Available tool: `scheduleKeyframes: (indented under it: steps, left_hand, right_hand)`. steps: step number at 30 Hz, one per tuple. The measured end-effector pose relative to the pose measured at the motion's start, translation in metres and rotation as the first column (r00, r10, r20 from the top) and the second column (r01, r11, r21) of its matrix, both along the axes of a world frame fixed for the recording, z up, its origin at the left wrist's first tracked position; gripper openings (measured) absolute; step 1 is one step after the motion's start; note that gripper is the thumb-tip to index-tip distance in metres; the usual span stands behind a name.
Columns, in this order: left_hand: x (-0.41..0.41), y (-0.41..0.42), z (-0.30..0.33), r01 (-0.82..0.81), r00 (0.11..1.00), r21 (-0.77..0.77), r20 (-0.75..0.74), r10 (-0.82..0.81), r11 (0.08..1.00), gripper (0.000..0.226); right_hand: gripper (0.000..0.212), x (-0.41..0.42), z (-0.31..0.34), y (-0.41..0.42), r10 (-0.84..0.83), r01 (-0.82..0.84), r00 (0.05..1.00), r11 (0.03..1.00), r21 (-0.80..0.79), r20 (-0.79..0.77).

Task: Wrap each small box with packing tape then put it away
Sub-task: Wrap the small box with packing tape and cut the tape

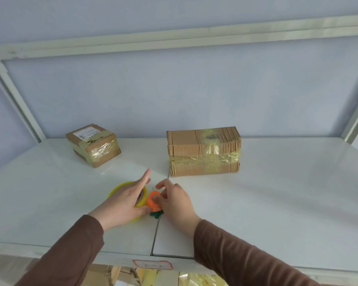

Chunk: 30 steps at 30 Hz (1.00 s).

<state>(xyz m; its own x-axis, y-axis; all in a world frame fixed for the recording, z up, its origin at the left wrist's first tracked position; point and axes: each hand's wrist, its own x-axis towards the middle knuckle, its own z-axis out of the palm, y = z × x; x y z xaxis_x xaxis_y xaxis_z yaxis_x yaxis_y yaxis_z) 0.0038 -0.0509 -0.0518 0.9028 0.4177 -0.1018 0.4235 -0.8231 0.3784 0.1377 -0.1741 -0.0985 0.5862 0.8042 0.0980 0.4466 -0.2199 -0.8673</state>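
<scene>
Your left hand (125, 200) flat, fingers straight, resting on tape roll (120, 189); right hand (175, 200) curled, pinching orange cutter (153, 202), lower centre.

A single head-worn, wide-angle view looks forward and down from just above the near edge of a white shelf (277, 193). It faces the pale back wall (174, 96) across the upper frame. Both hands sit close, at lower centre, sleeves entering from the bottom corners.
</scene>
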Motion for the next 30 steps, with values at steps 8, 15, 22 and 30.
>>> scheduleKeyframes:
  steps: [8,15,22,30]
  left_hand:
    - [0.042,-0.021,0.033,0.072,0.967,0.138,0.234,-0.103,0.988,0.1]
    - [0.141,-0.047,0.055,0.001,0.855,0.203,0.508,-0.106,0.979,0.05]
    - [0.195,-0.048,0.039,-0.087,0.841,0.179,0.54,-0.025,0.98,0.021]
    - [0.201,-0.051,0.023,-0.125,0.801,0.386,0.583,-0.137,0.914,0.021]
  right_hand:
    - [0.01,0.073,0.037,-0.058,-0.263,0.128,0.885,0.931,0.342,0.384]
    - [0.017,0.168,0.077,-0.078,-0.386,0.239,0.767,0.913,0.331,0.513]
    - [0.022,0.183,0.068,-0.063,-0.348,0.256,0.727,0.937,0.237,0.592]
    - [0.025,0.183,0.054,-0.065,-0.352,0.242,0.605,0.936,0.256,0.714]
